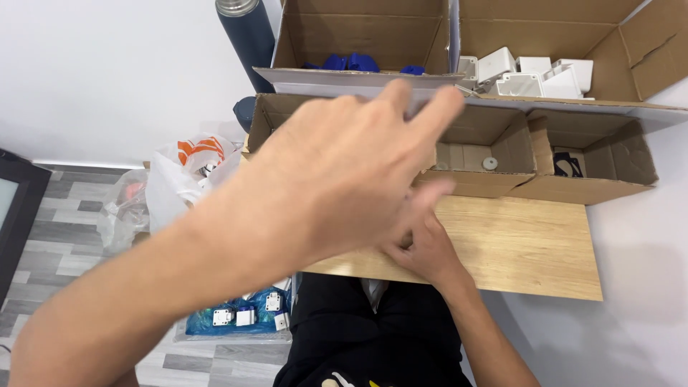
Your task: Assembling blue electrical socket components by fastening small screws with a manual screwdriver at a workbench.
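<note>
The left hand [337, 172] is reaching, fingers spread and empty, over the nearest cardboard box [494, 154]; below that box the right hand [423, 251] is resting, grip hidden

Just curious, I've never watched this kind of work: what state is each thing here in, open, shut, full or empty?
Left hand: open, fingers spread, raised over the boxes.
Right hand: low on the wooden board, grip hidden.
Back-left box: open, blue parts inside.
Back-right box: open, white parts inside.
Front boxes: open, nearly empty.
Flask: upright, capped.
Plastic bag: open, crumpled.
</note>
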